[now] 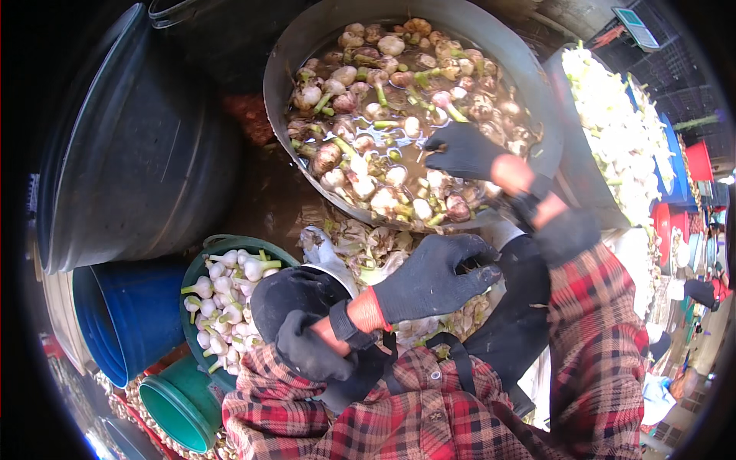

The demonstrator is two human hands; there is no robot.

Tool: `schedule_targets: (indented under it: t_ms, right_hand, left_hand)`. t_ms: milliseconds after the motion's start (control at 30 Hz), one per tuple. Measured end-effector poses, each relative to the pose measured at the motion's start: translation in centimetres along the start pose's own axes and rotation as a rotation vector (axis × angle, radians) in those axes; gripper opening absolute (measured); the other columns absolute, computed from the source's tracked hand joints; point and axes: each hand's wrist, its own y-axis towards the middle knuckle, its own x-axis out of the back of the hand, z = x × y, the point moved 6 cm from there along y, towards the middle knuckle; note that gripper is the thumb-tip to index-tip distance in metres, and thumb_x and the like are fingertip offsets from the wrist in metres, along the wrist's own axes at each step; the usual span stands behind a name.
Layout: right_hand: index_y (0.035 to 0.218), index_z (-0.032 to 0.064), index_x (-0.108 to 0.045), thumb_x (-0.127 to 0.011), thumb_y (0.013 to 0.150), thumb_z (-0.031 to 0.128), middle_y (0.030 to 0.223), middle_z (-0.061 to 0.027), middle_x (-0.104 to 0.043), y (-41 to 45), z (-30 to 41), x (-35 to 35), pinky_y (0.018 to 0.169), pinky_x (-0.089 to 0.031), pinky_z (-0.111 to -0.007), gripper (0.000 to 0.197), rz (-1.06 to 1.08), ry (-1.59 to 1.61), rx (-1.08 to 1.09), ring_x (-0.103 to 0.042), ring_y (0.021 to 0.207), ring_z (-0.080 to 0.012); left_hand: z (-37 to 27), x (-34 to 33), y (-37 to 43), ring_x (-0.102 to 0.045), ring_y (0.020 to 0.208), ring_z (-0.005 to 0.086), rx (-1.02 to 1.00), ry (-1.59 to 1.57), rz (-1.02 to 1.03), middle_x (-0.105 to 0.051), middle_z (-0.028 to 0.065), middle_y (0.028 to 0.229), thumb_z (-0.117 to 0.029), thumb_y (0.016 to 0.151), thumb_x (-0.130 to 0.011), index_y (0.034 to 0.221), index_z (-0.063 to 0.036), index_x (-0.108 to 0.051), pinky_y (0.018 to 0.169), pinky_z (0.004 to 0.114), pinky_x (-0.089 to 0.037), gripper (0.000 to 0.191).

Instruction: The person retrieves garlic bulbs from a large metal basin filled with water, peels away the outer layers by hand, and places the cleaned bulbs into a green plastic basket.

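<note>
A large round grey tub [546, 144] holds murky water with many garlic bulbs [391, 45], some with green stem stubs and brown outer skins. My right hand [463, 150], in a dark glove, is over the tub's near right part, its fingers curled close to the water; whether it holds anything is hidden. My left hand [437, 279], also gloved, is over my lap, below the tub's near rim. Its thumb and fingers are curved with a gap between them, and no bulb shows there. Peeled-off garlic skins [368, 247] lie between my knees and the tub.
At my left stands a dark green bucket [190, 287] of cleaned white garlic, beside a blue bucket [141, 319], a green bucket [184, 402] and a big black barrel [138, 149]. A heap of white garlic [615, 132] is at right, with people farther off.
</note>
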Motion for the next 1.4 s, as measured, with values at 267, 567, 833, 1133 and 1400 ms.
schedule_targets:
  t_ms: [267, 567, 833, 1133, 1400]
  right_hand:
    - [0.097, -0.0026, -0.067, -0.060, 0.074, 0.022, 0.098, -0.0263, -0.065, 9.5, -1.3, -7.8, 0.084, -0.051, -0.041, 0.035, 0.029, -0.136, -0.170, -0.065, 0.094, -0.0370]
    - [0.096, -0.0026, -0.068, -0.061, 0.078, 0.010, 0.077, -0.0188, -0.067, -1.0, -0.6, 2.9, 0.065, -0.050, -0.037, 0.023, -0.069, 0.313, -0.081, -0.065, 0.067, -0.0289]
    - [0.103, 0.0054, -0.068, -0.060, 0.079, 0.010, 0.096, -0.0174, -0.067, -12.2, 4.6, 4.0, 0.081, -0.050, -0.037, 0.026, -0.441, 0.342, 0.207, -0.064, 0.091, -0.0326]
    - [0.092, 0.0068, -0.069, -0.071, 0.074, 0.014, 0.085, -0.0112, -0.065, -14.7, 8.1, 2.5, 0.066, -0.051, -0.037, 0.019, -0.889, 0.289, -0.056, -0.064, 0.074, -0.0305]
    - [0.081, 0.0080, -0.065, -0.064, 0.077, 0.012, 0.077, -0.0092, -0.060, -14.9, 9.5, 0.8, 0.061, -0.049, -0.040, 0.006, -0.932, 0.028, -0.076, -0.061, 0.072, -0.0290]
  left_hand:
    - [1.9, 2.6, 0.0, -0.061, 0.080, 0.0109, 0.142, -0.259, -0.269, -0.067, 0.0093, 0.092, -0.016, 0.091, -0.060, 0.112, 0.0050, -0.060, 0.074, 0.028, -0.051, 0.029]
    - [4.7, 5.3, -0.6, -0.062, 0.079, 0.0295, 0.376, -1.075, -0.612, -0.057, 0.0234, 0.114, -0.037, 0.097, -0.040, 0.136, 0.0031, -0.029, 0.074, 0.042, -0.054, 0.057]
    - [0.5, 5.3, -0.1, -0.060, 0.101, 0.0307, -0.195, -0.241, -0.428, -0.056, 0.0180, 0.120, -0.009, 0.090, -0.060, 0.128, 0.0023, -0.045, 0.086, 0.043, -0.054, 0.042]
    - [3.3, 5.2, -0.1, -0.061, 0.099, 0.0174, -0.003, -0.162, -0.696, -0.060, 0.0134, 0.114, -0.002, 0.083, -0.065, 0.121, 0.0047, -0.050, 0.084, 0.030, -0.053, 0.042]
    - [3.8, 5.1, -0.8, -0.059, 0.097, 0.0135, -0.040, 0.213, -0.761, -0.062, 0.0100, 0.108, 0.000, 0.077, -0.070, 0.116, 0.0053, -0.055, 0.086, 0.029, -0.048, 0.042]
